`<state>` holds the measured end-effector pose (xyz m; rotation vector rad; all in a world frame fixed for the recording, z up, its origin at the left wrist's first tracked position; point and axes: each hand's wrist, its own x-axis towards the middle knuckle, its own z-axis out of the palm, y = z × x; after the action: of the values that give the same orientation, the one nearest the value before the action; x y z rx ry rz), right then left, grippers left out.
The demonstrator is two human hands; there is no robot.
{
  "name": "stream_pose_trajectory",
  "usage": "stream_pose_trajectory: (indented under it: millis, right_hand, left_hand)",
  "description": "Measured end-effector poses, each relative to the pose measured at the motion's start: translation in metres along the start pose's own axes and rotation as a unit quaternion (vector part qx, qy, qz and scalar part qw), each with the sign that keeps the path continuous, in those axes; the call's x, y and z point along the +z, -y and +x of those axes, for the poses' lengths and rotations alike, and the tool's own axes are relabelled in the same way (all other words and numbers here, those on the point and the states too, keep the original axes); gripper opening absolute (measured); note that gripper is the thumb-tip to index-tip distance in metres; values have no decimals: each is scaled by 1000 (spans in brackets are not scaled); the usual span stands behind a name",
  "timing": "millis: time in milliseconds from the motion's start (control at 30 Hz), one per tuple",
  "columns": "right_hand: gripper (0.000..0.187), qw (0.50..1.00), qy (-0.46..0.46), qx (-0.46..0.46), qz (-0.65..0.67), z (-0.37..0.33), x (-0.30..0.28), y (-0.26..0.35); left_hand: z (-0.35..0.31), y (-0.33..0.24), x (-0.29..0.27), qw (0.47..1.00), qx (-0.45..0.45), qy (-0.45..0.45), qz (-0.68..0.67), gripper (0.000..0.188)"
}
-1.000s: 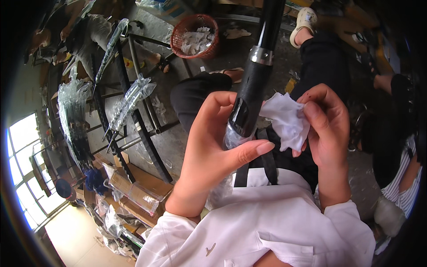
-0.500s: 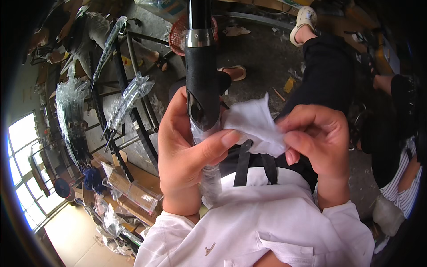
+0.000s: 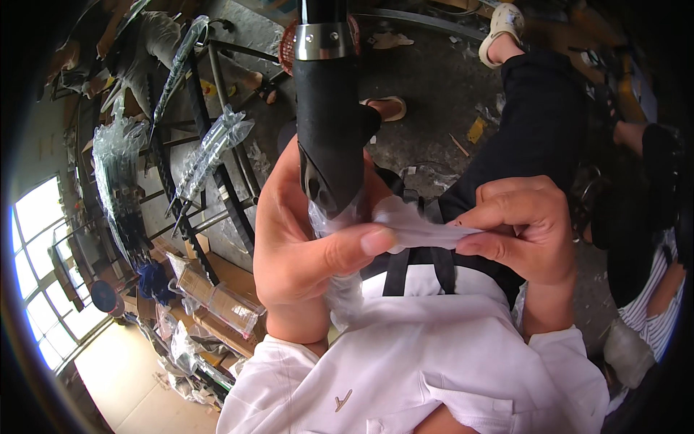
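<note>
A thick black pole [image 3: 329, 108] with a silver metal collar [image 3: 322, 42] stands in front of me; its lower end is cut at a slant. My left hand [image 3: 296, 267] wraps round that lower end, where crinkled clear plastic [image 3: 343, 298] hangs below the fingers. Between my two hands stretches a thin white sheet [image 3: 419, 230], soft and slightly see-through. The left thumb presses on its near end, and my right hand [image 3: 524, 224] pinches the other end between thumb and fingers. The left fingertips behind the pole are hidden.
To the left, plastic-wrapped bundles [image 3: 119, 181] rest on a dark metal rack [image 3: 228, 192], with cardboard boxes [image 3: 217, 300] below. A red basket [image 3: 288, 47] stands behind the pole. Other people are nearby; one bare foot wears a light clog [image 3: 502, 32]. Scraps litter the floor.
The white sheet was spread out and creased; now it is pulled narrow and taut between my hands. My right hand has tightened its pinch. The pole appears slightly nearer.
</note>
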<state>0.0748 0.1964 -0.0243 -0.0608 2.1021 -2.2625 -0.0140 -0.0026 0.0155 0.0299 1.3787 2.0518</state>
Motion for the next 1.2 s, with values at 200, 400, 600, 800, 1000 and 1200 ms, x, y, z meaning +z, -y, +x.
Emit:
stream_pose_trajectory:
  millis: [200, 400, 600, 800, 1000, 1200]
  right_hand:
    - [30, 976, -163, -140, 32, 5, 4, -7]
    - [18, 966, -215, -146, 15, 5, 2, -5]
    - [15, 901, -221, -303, -221, 20, 0, 15]
    - [25, 808, -244, -357, -400, 39, 17, 39]
    - [29, 887, -151, -355, -253, 39, 31, 8]
    - [13, 913, -294, -124, -253, 6, -10, -25]
  left_hand:
    - [2, 8, 9, 1000, 9, -2, 29, 53]
    - [-5, 19, 19, 998, 16, -14, 56, 52]
    - [-11, 22, 19, 984, 73, 37, 158, 46]
    - [-16, 26, 23, 968, 132, 30, 209, 43]
    - [-13, 28, 16, 962, 160, 9, 222, 46]
    - [-8, 21, 19, 982, 139, -36, 122, 52]
